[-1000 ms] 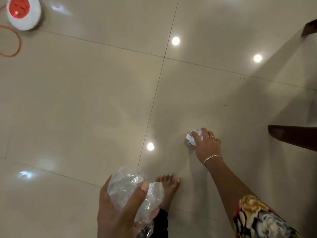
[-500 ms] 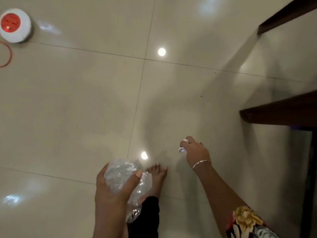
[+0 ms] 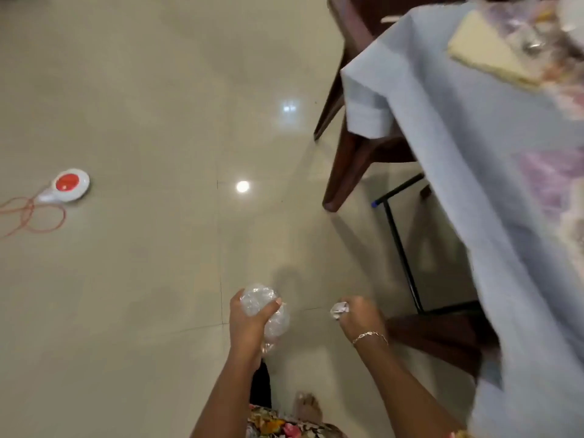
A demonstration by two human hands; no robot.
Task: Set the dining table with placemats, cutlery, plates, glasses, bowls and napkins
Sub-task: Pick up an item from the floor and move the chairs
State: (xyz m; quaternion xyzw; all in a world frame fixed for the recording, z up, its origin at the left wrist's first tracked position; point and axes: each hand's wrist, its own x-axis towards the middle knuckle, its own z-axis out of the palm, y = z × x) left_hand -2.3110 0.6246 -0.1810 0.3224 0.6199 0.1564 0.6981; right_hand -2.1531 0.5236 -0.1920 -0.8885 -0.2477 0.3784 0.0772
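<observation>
Two hands: both mine, low in the view over the glossy tiled floor, near each other but apart.
Left hand: fingers and thumb curled round a crumpled clear plastic bag. The thumb lies across its front, and plastic bulges out above and below my grip.
Right hand: closed in a loose fist with its back upward. The fingertips pinch a small white crumpled wad that pokes out on the fist's left side.
Wad: paper or tissue, I cannot tell which. It is in my right hand, beside the table and lower than its top.
Bracelet: a thin chain on my right wrist.
Table: to my right, blurred, under a pale blue cloth whose corner hangs down.
Placemat: cream, lying on the far part of the table. Something shiny at its right edge is too blurred to name.
Chair: dark wood, at the table's corner, legs on the floor.
Black frame: thin metal, under the table.
Reel: round, white with a red centre, on the floor well to the left, with a red cord looped beside it.
Foot: bare, on the floor below my hands.
</observation>
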